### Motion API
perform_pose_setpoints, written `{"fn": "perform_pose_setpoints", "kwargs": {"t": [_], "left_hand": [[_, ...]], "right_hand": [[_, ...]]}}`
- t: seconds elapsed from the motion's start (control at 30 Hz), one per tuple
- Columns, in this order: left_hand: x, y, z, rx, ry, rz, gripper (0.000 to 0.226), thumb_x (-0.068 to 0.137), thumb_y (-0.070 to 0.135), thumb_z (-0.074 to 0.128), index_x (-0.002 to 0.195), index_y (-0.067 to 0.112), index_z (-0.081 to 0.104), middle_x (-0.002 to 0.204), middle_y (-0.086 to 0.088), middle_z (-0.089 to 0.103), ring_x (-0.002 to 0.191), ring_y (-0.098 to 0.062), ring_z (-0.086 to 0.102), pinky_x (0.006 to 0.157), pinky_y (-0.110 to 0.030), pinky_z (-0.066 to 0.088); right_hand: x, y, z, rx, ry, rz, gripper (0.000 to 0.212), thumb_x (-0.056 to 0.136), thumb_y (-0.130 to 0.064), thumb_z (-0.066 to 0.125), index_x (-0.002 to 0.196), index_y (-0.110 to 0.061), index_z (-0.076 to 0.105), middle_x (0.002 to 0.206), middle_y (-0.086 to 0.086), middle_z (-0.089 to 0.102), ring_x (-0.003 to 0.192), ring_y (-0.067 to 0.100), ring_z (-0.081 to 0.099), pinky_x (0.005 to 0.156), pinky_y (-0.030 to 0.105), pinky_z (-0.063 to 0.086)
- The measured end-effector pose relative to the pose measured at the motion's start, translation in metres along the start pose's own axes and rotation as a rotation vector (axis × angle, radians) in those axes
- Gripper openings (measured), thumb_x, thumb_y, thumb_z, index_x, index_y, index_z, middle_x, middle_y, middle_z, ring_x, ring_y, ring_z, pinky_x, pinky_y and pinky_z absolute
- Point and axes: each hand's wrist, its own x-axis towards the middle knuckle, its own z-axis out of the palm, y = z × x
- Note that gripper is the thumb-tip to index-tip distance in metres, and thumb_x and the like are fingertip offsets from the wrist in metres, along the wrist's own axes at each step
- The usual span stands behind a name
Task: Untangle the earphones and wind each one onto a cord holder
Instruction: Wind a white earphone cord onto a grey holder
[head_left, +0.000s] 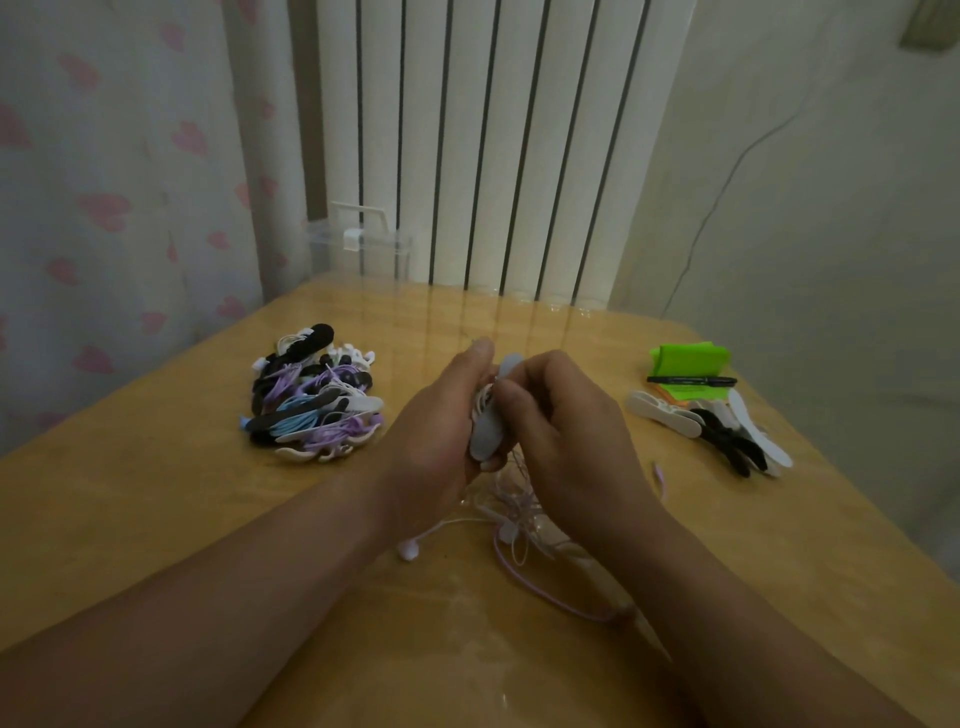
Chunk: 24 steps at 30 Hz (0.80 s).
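A big pile of wound earphones (317, 400) lies at the left of the frame. They are black, purple, blue and white, so a lot of the job looks done.

In the middle, the left hand (441, 415) is curled round a pale cord holder (485, 436) with some white cord on it. The right hand (566, 436) pinches the cord right beside the holder. I think this one is only partly wound.

Under the hands lies a small tangle of loose cords (519, 514), white and purple, with 1 white earbud (409, 551) poking out at the lower left — that is left to do. At the right, a few empty holders (727, 431) lie near a green thing (685, 358) and a black pen (691, 381).

The table (156, 493) is shiny yellow wood. Behind it, at the top of the frame, are a clear box (363, 249), a white radiator (493, 140) and a curtain (104, 182) with pink hearts.
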Motion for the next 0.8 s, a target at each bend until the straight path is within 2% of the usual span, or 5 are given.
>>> {"fn": "perform_pose_setpoints", "kwargs": {"t": [0.13,0.23,0.37,0.53,0.8], "left_hand": [[-0.002,-0.003,0.001,0.169,0.002,0.031,0.045,0.112,0.041,0.036,0.12,0.011,0.069,0.099,-0.016,0.068,0.09,-0.025,0.059,0.08,-0.041,0.044],[-0.002,-0.005,-0.003,0.198,0.039,0.069,0.042,0.113,0.039,0.037,0.122,0.018,0.071,0.11,-0.011,0.072,0.1,-0.024,0.066,0.089,-0.048,0.048],[-0.003,-0.002,-0.003,0.192,0.057,0.127,0.041,0.113,0.038,0.036,0.129,0.019,0.069,0.124,-0.028,0.067,0.122,-0.052,0.06,0.108,-0.076,0.039],[-0.006,0.001,0.003,0.302,0.1,0.257,0.032,0.114,0.028,0.037,0.123,0.03,0.067,0.112,-0.004,0.077,0.106,-0.02,0.074,0.088,-0.039,0.06],[-0.004,-0.001,-0.002,0.392,0.22,0.309,0.044,0.112,0.036,0.044,0.155,0.042,0.043,0.147,0.0,0.057,0.119,-0.017,0.066,0.083,-0.024,0.057]], "right_hand": [[-0.001,-0.002,-0.003,0.026,0.04,0.053,0.01,0.096,-0.017,0.07,0.09,-0.023,0.066,0.074,-0.011,0.066,0.07,0.002,0.063,0.058,0.015,0.047],[-0.001,-0.001,-0.009,0.056,-0.004,0.05,0.007,0.098,-0.017,0.069,0.097,-0.022,0.073,0.079,-0.009,0.072,0.077,0.007,0.068,0.063,0.02,0.053],[0.002,-0.001,-0.011,0.207,-0.028,0.14,0.012,0.102,-0.017,0.063,0.105,-0.021,0.075,0.08,-0.01,0.072,0.068,0.0,0.064,0.058,0.015,0.047],[0.006,0.0,-0.008,0.469,0.016,0.418,0.023,0.098,-0.029,0.072,0.115,-0.018,0.061,0.085,0.008,0.069,0.062,0.009,0.061,0.053,0.025,0.049],[0.002,0.009,0.002,0.693,-0.114,0.465,0.032,0.103,-0.03,0.064,0.126,-0.009,0.056,0.077,0.014,0.062,0.062,0.02,0.061,0.051,0.032,0.042]]}}
